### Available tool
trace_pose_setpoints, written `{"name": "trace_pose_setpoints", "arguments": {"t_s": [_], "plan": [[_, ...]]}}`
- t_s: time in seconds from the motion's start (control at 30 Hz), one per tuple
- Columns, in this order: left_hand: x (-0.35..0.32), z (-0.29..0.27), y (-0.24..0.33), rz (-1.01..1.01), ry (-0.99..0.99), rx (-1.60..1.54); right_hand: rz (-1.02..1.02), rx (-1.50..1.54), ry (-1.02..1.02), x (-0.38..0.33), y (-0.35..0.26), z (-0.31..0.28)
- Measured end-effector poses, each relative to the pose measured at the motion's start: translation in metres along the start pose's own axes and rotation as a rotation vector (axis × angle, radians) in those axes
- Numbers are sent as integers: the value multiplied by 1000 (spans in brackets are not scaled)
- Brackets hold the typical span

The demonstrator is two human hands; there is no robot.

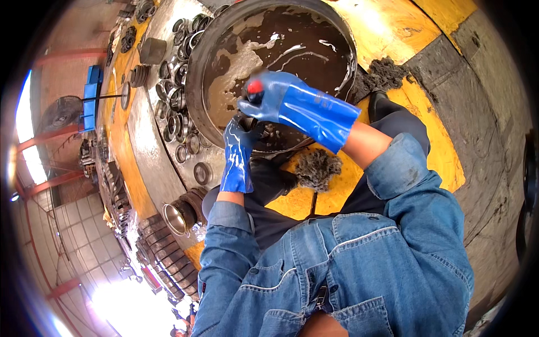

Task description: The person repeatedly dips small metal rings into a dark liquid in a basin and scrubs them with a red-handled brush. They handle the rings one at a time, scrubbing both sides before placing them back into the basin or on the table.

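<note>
Both my hands wear long blue rubber gloves over the near left part of a wide round tub (pixel 196 106) of dark, murky liquid. My right hand (pixel 272 98) is closed around a tool with a red-and-black handle (pixel 255 90); its working end is not clear. Just below it, my left hand (pixel 240 137), wet with liquid running down the cuff, has its fingers curled around a dark piece. That piece is mostly hidden between the two gloves, so its kind cannot be made out.
Many metal rings (pixel 178 98) lie on the metal bench left of the tub, with a wider ring stack (pixel 179 216) nearer me. A grey fibrous clump (pixel 319 168) sits between my legs, a dark one (pixel 384 76) right of the tub. A fan (pixel 62 112) stands far left.
</note>
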State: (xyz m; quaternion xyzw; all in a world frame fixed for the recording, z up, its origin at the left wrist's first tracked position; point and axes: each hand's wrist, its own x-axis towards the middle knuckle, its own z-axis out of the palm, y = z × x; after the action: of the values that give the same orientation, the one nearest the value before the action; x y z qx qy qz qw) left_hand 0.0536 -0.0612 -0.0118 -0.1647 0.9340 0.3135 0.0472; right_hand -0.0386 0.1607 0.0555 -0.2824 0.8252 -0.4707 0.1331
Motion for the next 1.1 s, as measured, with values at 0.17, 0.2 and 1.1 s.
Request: {"name": "trace_pose_setpoints", "arguments": {"t_s": [0.17, 0.2, 1.1], "plan": [[-9, -8, 19, -20, 49, 114, 264, -85, 87, -8, 26, -23], [-8, -6, 15, -21, 57, 82, 286, -149, 103, -2, 50, -18], [39, 3, 130, 330, -243, 650, 561, -289, 121, 17, 109, -13]]}}
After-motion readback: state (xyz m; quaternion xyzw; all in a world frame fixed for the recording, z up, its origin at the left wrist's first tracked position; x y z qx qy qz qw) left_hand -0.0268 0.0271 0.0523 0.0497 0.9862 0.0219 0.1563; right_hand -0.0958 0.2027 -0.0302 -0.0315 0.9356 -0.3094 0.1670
